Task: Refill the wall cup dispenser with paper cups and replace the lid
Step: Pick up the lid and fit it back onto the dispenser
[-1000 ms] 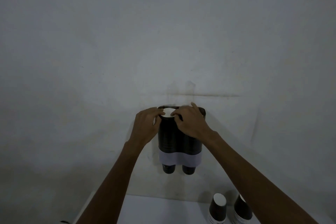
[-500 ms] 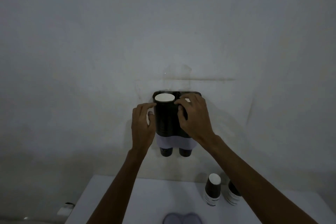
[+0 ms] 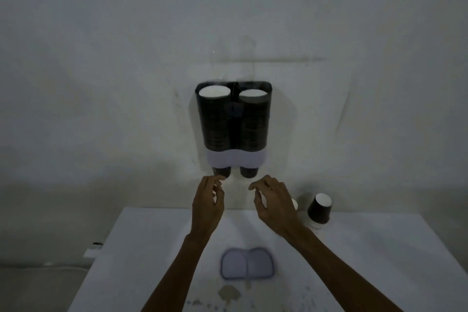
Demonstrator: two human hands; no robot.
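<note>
The wall cup dispenser [image 3: 234, 158] hangs on the wall with two clear tubes, each filled with a stack of dark paper cups [image 3: 215, 119]. White cup bottoms show at the open top, and one cup mouth pokes out under each tube. Its pale double lid [image 3: 247, 264] lies flat on the white table. My left hand [image 3: 207, 204] and my right hand [image 3: 274, 201] hover empty just below the dispenser, fingers loosely spread. A stack of dark cups [image 3: 319, 210] stands upside down on the table at the right.
The white table [image 3: 141, 248] stands against the grey wall, with brown stains near its front. A second cup stack is mostly hidden behind my right hand. A small white block [image 3: 92, 251] sits left of the table.
Both hands have let go of the dispenser's top and dropped below it. The view has tilted down, so the table and lid show.
</note>
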